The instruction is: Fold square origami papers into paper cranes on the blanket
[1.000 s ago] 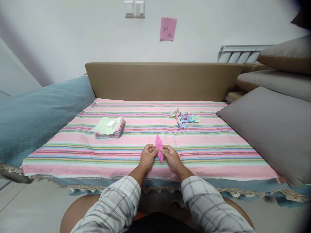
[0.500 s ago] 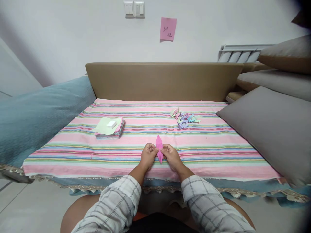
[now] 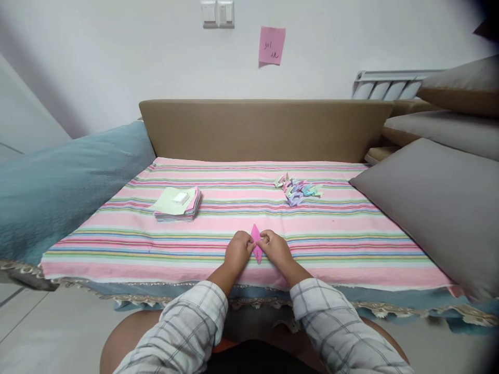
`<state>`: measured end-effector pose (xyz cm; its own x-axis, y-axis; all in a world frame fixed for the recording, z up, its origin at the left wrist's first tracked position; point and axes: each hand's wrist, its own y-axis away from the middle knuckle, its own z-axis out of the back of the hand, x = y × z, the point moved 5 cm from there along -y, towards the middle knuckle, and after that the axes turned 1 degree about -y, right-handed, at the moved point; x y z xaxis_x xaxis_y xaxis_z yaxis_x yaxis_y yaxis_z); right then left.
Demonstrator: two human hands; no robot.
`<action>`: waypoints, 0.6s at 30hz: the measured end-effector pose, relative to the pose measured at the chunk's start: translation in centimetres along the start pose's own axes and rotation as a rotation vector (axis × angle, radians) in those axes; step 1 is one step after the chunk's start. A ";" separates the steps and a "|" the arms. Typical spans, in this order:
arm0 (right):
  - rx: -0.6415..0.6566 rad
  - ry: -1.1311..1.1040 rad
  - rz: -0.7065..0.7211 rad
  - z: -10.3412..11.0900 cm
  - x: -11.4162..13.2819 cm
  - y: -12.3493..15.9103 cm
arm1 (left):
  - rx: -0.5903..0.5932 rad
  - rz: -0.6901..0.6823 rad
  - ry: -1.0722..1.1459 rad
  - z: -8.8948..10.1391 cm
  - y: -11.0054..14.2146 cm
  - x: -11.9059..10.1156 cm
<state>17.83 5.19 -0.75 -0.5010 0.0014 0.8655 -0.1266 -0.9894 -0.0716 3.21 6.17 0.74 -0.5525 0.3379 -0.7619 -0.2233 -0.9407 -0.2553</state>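
Note:
Between my hands is a bright pink piece of folded paper (image 3: 255, 234), a narrow diamond pointed at its far and near ends. My left hand (image 3: 238, 251) pinches its left edge near the middle. On the opposite edge, the thumb and fingers of my right hand (image 3: 276, 250) close on the paper. A slit or crease shows along the near half of the diamond. Fingertips cover part of its middle.
A stack of coloured paper (image 3: 175, 214) with a small white block (image 3: 181, 198) on top lies at left. Several small folded paper pieces (image 3: 297, 193) sit beyond my right hand. Grey cushions (image 3: 440, 208) border the right, a blue bolster (image 3: 74, 176) the left, and a brown backrest (image 3: 265, 130) the far side.
The far tip of the pink folded paper is now lower and nearer to me. My fingers have shifted slightly on its edges, and both hands still hold it. The view has shifted a little.

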 end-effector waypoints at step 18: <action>-0.038 0.246 0.475 -0.1 -0.2 1.4 | 0.143 -0.286 -0.312 -0.8 -0.8 0.2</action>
<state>17.72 3.87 -1.08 -0.6960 -0.4069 0.5916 0.1349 -0.8833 -0.4489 3.96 7.00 0.30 -0.6632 0.5975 -0.4507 -0.4996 -0.8018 -0.3279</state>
